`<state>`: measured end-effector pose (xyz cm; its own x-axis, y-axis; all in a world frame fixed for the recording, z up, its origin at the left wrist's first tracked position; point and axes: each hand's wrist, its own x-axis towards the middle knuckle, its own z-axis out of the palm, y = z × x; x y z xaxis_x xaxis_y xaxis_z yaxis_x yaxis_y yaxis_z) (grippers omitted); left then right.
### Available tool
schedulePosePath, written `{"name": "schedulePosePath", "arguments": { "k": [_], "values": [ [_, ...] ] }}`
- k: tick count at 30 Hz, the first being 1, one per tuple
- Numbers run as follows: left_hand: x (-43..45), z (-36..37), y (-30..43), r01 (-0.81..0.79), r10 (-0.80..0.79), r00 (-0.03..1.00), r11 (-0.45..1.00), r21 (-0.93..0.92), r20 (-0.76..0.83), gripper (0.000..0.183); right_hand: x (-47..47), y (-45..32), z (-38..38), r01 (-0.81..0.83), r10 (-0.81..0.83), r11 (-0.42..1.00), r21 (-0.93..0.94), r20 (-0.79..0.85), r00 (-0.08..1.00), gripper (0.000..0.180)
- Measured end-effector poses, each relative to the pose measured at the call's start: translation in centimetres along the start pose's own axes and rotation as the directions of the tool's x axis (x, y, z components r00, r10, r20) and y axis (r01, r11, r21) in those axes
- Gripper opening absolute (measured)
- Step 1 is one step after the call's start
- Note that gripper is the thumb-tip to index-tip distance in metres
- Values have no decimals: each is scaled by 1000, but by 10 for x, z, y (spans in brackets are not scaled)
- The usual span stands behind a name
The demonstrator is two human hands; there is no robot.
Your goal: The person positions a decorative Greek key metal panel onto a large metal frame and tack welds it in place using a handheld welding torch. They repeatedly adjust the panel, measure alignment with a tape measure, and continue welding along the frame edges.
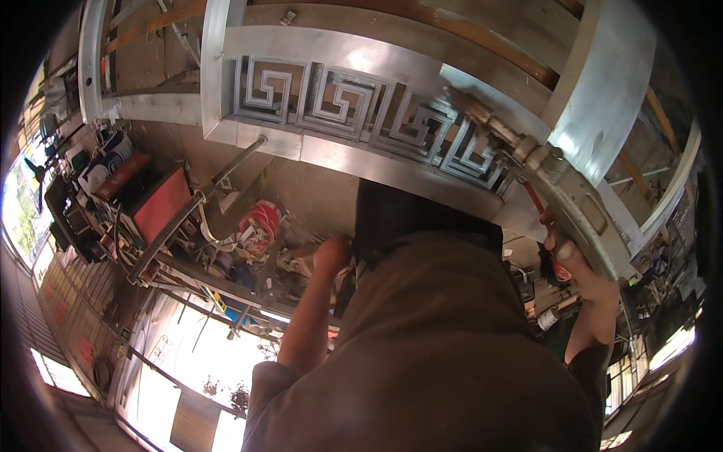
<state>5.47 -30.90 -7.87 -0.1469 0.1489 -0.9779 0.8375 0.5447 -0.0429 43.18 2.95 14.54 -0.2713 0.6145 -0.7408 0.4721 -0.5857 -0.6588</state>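
A metal frame (265, 42) with a panel of square spiral metalwork (342, 104) stands before me. Over its right end lies a large grey-green metal tool (582, 198), whose exact kind I cannot tell; its narrow brown front end reaches across the spirals. My right hand (565, 254) is beside the tool's lower edge, with fingers curled near a thin red part (532, 195). The tool hides part of that hand, so its grip is unclear. Bent and low beside my dark clothing, my left hand (332, 255) is blurred and its fingers are mostly hidden.
A rod with a coiled metal section (169, 234) slants up to the frame at left. Beyond it stand a red and black box (164, 198) and a red and white bucket (261, 223) among clutter. A broad metal upright (601, 96) rises at right.
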Motion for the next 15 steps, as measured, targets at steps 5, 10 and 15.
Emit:
{"name": "schedulePosePath", "arguments": {
  "k": [5,10,15],
  "values": [
    [-60,-113,70,-296,244,878,953,-66,-412,28,-34,19,-8,122,-108,989,80,-163,981,77],
    [-90,-154,148,-605,625,384,726,326,-680,42,-68,48,-16,155,-109,976,156,-272,956,82],
    [-77,-159,188,-457,678,410,731,506,-610,66,-77,85,-15,304,-242,939,163,-315,918,76]
  ]
}}
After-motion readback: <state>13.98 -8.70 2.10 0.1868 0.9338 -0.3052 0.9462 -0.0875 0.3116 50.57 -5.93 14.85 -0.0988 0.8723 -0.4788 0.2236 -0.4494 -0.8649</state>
